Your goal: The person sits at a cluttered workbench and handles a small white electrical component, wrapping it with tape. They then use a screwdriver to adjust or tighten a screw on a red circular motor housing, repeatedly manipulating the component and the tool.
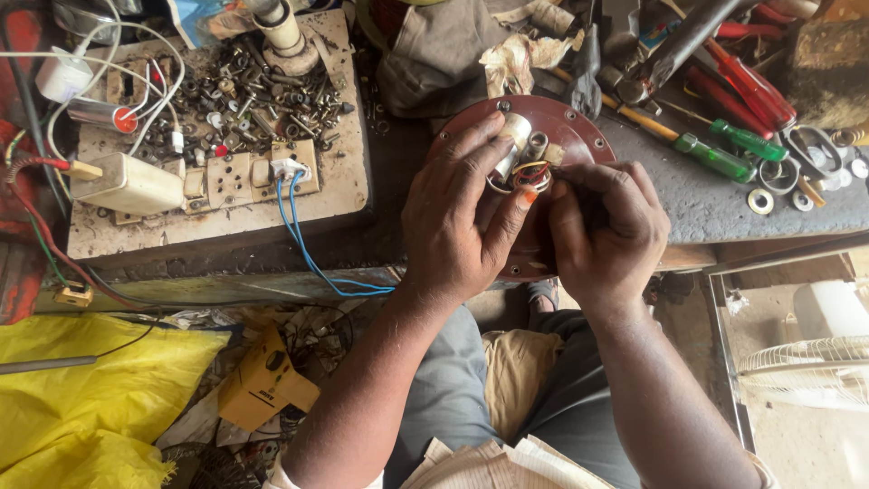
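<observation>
1. The round, dark-red metal motor housing (552, 136) rests at the edge of the grey workbench (724, 204), tipped toward the person's lap. Its cover appears to be off already, with the wiring exposed; judging by the loose ends, the connections are not finished.
2. The left hand (457, 217) curls over the housing's left side, fingers closed around a small white cylindrical capacitor (511, 145).
3. The right hand (605, 226) is half closed, its fingertips pinching the bundle of red and yellow wires (529, 175) just beside the capacitor (what lies under the palm is hidden).
4. The bench is crowded: red-handled and green-handled screwdrivers (738, 149) lie near the housing, washers beside them.
5. To the left, a worn wooden board (217, 217) carries sockets, a heap of screws and blue leads (312, 258).
6. Below, the floor holds yellow plastic sheeting (90, 389); a white fan (815, 362) stands at right.
</observation>
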